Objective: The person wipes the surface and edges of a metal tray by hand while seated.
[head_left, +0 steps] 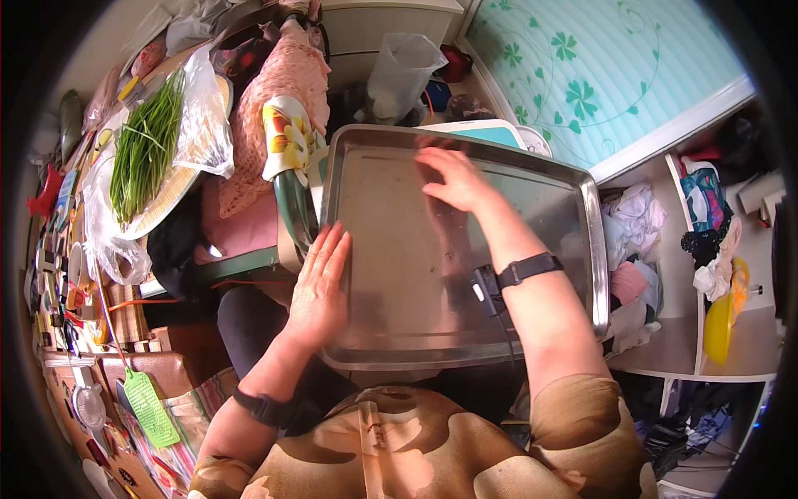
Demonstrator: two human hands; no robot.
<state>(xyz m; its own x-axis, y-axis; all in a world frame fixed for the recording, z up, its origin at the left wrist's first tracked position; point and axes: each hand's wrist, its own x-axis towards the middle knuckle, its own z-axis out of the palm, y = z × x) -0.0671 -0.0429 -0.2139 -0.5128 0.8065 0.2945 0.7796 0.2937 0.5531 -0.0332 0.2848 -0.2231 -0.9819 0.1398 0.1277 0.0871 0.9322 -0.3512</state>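
A large rectangular metal tray (391,291) with a raised rim lies in front of me, close to my body. It holds no loose items that I can make out, only small specks and reflections. My left hand (320,291) rests against the tray's left rim, its fingers stretched out and pointing away from me. Over the far middle part of the tray is my right hand (455,179), palm down with fingers extended and thumb apart. Whether its fingertips touch the metal I cannot tell. Neither hand grips anything.
Green chives (148,150) lie on a round woven mat (170,200) at the left, beside a clear plastic bag (205,116). A pale board with a teal face (482,131) shows behind the tray. Shelves at the right hold crumpled clothes (638,218). A green fly swatter (151,409) hangs lower left.
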